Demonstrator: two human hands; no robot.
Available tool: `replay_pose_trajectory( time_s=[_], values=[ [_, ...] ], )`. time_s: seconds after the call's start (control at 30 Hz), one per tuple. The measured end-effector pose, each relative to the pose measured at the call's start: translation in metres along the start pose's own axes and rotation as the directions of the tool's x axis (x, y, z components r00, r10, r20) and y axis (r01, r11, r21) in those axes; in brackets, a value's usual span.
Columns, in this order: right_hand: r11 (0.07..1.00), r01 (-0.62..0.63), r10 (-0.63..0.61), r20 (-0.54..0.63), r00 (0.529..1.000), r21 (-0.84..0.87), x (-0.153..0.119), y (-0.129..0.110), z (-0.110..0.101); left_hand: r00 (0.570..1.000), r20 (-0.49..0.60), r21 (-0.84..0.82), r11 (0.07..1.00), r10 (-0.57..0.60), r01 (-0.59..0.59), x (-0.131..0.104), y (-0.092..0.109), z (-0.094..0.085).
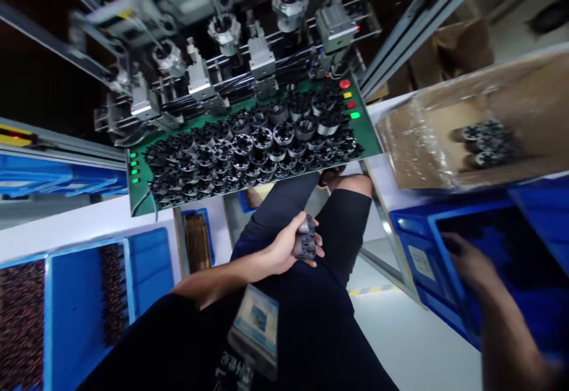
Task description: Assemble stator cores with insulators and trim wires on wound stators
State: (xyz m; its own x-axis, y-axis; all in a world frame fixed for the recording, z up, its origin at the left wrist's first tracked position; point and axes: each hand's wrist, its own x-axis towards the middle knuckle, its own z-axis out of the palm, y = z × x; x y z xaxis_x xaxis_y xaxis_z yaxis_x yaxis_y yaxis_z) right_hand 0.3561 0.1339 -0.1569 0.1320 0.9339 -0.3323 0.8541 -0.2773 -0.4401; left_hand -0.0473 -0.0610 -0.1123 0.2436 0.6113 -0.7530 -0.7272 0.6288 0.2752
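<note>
Down over my lap, my left hand (284, 247) is closed around two short cylindrical pieces (306, 243), grey metal rings with black toothed ends that look like motor stator cores. Off to the right, my right hand (471, 263) reaches into a deep blue bin (415, 225) with a dark inside. Its fingers are blurred and dim, so their grip does not show. In front of me several stacked rows of similar stator cores (262, 138) cover a green machine bed (368, 136).
Clamps and metal actuators (262, 59) stand behind the rows. Lit buttons (351, 105) sit at the bed's right end. A plastic-lined cardboard box (409, 154) holds more cores at right. Blue bins (84, 302) with small dark parts are at left. An ID badge (255, 323) hangs before me.
</note>
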Motion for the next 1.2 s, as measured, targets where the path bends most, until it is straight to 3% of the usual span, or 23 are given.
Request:
replay_pose_trajectory(
  time_s=[0.17,0.4,0.63,0.73,0.83,0.9,0.93,1.03,1.1,1.13,1.2],
  values=[
    [0.979,-0.204,0.204,0.009,0.979,0.015,-0.002,0.042,-0.012,0.998,0.039,0.106,0.992,0.057,-0.061,-0.001,0.001,0.002],
    [0.951,-0.301,0.309,-0.236,0.921,0.070,-0.018,0.060,-0.002,0.980,0.154,0.251,0.954,0.126,-0.162,-0.004,0.004,0.016],
    [0.928,-0.104,0.195,-0.230,0.953,0.357,-0.022,0.056,0.008,0.946,0.247,0.343,0.895,0.208,-0.287,-0.006,0.011,0.020],
    [0.875,0.058,0.113,-0.318,0.941,0.480,-0.027,0.044,-0.001,0.921,0.299,0.355,0.867,0.249,-0.350,-0.008,0.014,0.020],
    [0.807,0.230,0.009,-0.400,0.916,0.544,-0.045,0.012,-0.015,0.882,0.363,0.342,0.838,0.299,-0.425,-0.009,0.015,0.023],
    [0.754,0.363,-0.141,-0.406,0.903,0.547,-0.067,-0.025,-0.022,0.858,0.402,0.324,0.826,0.320,-0.461,-0.009,0.016,0.030],
    [0.713,0.470,-0.277,-0.406,0.871,0.521,-0.081,-0.048,-0.024,0.841,0.426,0.306,0.822,0.333,-0.480,-0.010,0.016,0.035],
    [0.622,0.671,-0.507,-0.445,0.738,0.404,-0.128,-0.125,-0.023,0.772,0.493,0.236,0.793,0.401,-0.562,-0.014,0.015,0.052],
    [0.568,0.750,-0.574,-0.490,0.656,0.339,-0.155,-0.170,-0.017,0.734,0.507,0.218,0.756,0.452,-0.617,-0.019,0.014,0.062],
    [0.519,0.794,-0.602,-0.523,0.603,0.318,-0.166,-0.187,-0.013,0.733,0.493,0.228,0.743,0.470,-0.630,-0.021,0.014,0.066],
    [0.478,0.819,-0.651,-0.499,0.572,0.316,-0.181,-0.209,-0.007,0.747,0.418,0.254,0.723,0.517,-0.642,-0.026,0.015,0.070]
  ],
)
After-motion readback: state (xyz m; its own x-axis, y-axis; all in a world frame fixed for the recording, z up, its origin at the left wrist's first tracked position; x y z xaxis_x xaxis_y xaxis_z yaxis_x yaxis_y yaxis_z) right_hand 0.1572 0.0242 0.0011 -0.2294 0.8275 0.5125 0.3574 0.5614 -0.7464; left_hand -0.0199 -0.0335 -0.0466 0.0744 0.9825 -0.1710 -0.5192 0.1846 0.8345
